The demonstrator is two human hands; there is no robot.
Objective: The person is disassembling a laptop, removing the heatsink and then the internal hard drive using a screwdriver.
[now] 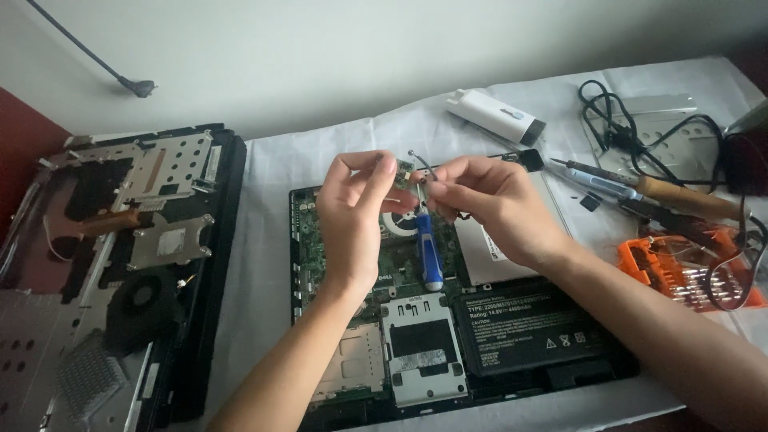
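**Two hands at a small circuit card above an opened laptop**

We see a small green circuit card (404, 170) held up between both hands, above the upper middle of an opened laptop (448, 320). Our left hand (352, 212) has its fingers (382, 172) pinched together on the card's left edge. Our right hand (488, 204) meets the card from the right, its fingers closed around the shaft of a blue-handled screwdriver (428, 252) that hangs down, handle lowest, over the board. A thin grey wire (422, 158) arcs up from the card.

The laptop lies with its base exposed: green board at left, a silver drive (496, 256) at centre right, a black battery (532, 332) below it. It rests on a white cloth (268, 208) spread over the counter.

To the left, half off the cloth, lies a second dismantled laptop chassis (120, 264) with metal plates and a black fan. To the right we find a white oblong device (496, 116), a soldering iron with a wooden handle (680, 196), tangled black cables (632, 132) and an orange tray of screwdriver bits (680, 268).

Behind the counter rises a plain pale wall (320, 56), down which a dark cord with a plug (136, 86) hangs at upper left. A dark red surface (20, 140) shows at the far left edge.
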